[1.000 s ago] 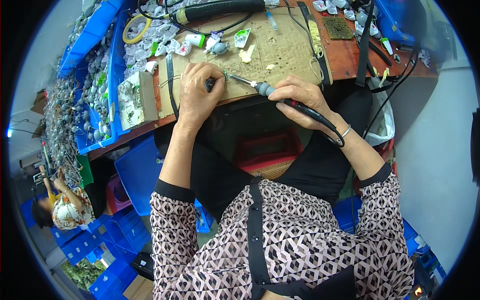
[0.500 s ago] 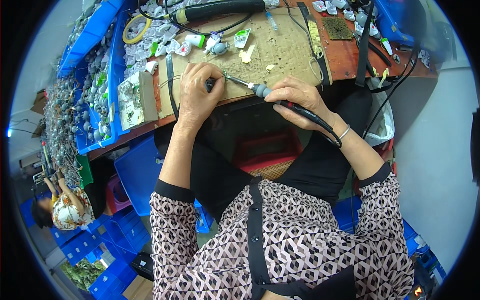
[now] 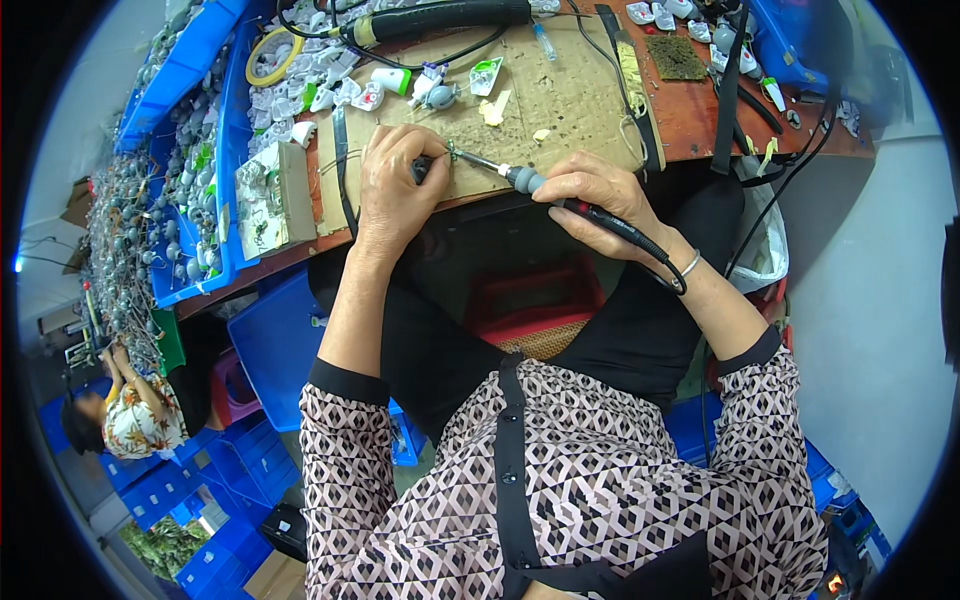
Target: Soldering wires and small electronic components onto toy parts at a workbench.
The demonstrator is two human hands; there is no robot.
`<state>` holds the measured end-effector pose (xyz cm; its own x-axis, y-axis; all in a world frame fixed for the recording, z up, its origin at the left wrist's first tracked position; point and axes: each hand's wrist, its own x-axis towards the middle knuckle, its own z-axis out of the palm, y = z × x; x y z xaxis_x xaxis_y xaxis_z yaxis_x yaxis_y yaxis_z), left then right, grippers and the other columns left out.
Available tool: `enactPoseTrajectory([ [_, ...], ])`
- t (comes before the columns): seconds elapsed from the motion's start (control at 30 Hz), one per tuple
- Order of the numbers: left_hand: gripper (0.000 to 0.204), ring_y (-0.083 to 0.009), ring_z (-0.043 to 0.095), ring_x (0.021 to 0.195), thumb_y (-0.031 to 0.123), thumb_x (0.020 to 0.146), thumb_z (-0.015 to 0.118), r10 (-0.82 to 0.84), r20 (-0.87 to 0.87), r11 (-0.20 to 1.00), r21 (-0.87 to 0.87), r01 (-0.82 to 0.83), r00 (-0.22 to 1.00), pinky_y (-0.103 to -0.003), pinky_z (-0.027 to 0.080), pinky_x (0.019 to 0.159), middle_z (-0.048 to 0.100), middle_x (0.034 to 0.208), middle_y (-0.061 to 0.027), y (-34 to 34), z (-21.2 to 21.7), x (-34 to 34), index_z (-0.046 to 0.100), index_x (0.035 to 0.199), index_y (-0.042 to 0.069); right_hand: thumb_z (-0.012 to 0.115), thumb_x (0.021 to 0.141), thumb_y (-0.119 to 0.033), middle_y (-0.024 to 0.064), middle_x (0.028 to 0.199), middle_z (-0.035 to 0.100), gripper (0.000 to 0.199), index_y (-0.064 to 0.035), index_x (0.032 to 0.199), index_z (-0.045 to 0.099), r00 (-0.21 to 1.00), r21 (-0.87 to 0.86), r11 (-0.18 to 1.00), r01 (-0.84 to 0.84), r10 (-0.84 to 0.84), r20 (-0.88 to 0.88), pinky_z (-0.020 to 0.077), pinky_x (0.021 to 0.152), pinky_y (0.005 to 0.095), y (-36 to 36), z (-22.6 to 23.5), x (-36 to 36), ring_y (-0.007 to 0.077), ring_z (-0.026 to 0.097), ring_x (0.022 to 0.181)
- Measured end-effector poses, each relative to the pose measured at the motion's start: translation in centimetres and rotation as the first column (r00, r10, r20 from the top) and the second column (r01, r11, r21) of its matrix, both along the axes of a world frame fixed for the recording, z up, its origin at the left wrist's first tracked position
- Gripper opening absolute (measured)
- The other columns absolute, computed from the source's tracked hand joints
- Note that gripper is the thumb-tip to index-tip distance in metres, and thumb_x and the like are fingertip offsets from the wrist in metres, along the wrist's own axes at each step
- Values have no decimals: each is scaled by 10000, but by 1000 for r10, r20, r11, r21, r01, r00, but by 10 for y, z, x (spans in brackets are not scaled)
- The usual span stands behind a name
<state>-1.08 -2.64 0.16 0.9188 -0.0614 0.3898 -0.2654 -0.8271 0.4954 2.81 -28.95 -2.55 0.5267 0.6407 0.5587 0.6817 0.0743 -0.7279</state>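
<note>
My right hand is closed round the black handle of a soldering iron, its cable running back over my wrist. The iron's metal tip points left and meets a tiny green piece beside my left fingertips. My left hand is closed in a pinch on a small dark grey rounded part, mostly hidden by the fingers. Both hands are over the near edge of a worn cardboard sheet. Just beyond my left hand lie a grey bulb-shaped part and a white-and-green cap.
A blue bin of grey parts stands at the left, near a stained white block. A tape roll lies among white shells. A brown sponge pad sits at right. Another person works far left.
My hands stay nearly in place; the iron shifts very slightly to the right. At far left the other person's arms have moved.
</note>
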Motion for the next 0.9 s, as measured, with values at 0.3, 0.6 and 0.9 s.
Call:
enactPoseTrajectory([
  [0.3, 80, -253, 611, 886, 38, 795, 690, -12, -13, 999, 45, 13, 1000, -356, 462, 839, 684, 899, -66, 1, 2, -1, 610, 796, 33, 689, 784, 14, 100, 955, 645, 296, -77, 1066, 671, 1000, 13, 1000, 8, -8, -12, 502, 761, 343, -2, -2, -1, 259, 633, 853],
  [0.6, 77, -255, 609, 880, 37, 800, 684, -16, -15, 999, 36, 17, 1000, -358, 452, 848, 682, 893, -68, 1, 2, -1, 607, 795, 32, 681, 804, 12, 109, 960, 646, 279, -71, 1070, 668, 1000, 6, 1000, 31, -31, 1, 504, 754, 332, -3, -4, -2, 253, 635, 850],
  [0.9, 91, -267, 591, 866, 36, 763, 692, -10, 15, 1000, 4, 10, 1000, -382, 450, 825, 673, 857, -36, 0, 0, 1, 611, 749, 75, 707, 846, -19, 126, 1021, 619, 343, -82, 1170, 614, 983, 141, 978, 156, -168, 79, 498, 762, 327, 8, -2, -5, 246, 614, 869],
])
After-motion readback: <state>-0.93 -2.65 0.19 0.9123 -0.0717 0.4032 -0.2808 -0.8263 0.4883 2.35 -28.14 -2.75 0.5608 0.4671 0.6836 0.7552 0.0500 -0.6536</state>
